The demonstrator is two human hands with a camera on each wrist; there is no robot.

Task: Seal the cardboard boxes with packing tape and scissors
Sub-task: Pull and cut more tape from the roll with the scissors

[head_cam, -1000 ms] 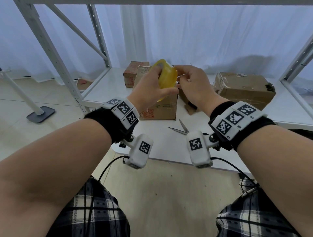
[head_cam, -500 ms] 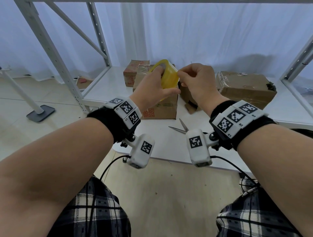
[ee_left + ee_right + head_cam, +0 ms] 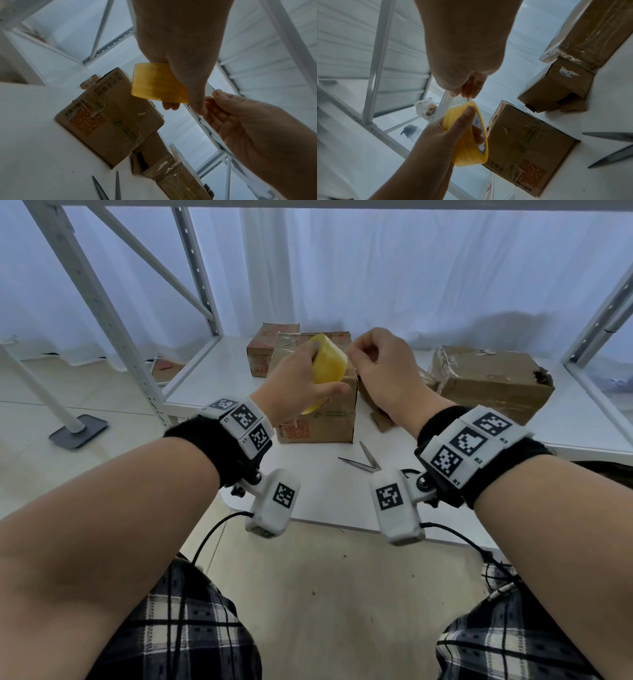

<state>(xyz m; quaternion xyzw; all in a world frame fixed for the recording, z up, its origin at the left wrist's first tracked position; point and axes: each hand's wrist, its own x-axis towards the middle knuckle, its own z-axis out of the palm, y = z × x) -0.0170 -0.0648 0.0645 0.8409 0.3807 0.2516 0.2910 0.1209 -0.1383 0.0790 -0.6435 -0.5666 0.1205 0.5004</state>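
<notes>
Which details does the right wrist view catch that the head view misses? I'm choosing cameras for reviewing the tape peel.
Only the right wrist view shows the roll's white inner core and a plastic bag on a far shelf. Only the head view shows both wrist cameras and the plaid trousers. Both show the left hand gripping the yellow tape roll, the right hand pinching at its edge, the QR-code box and the scissors.

head: looks down | wrists: close, upward | shared: tape roll (image 3: 327, 361)
</notes>
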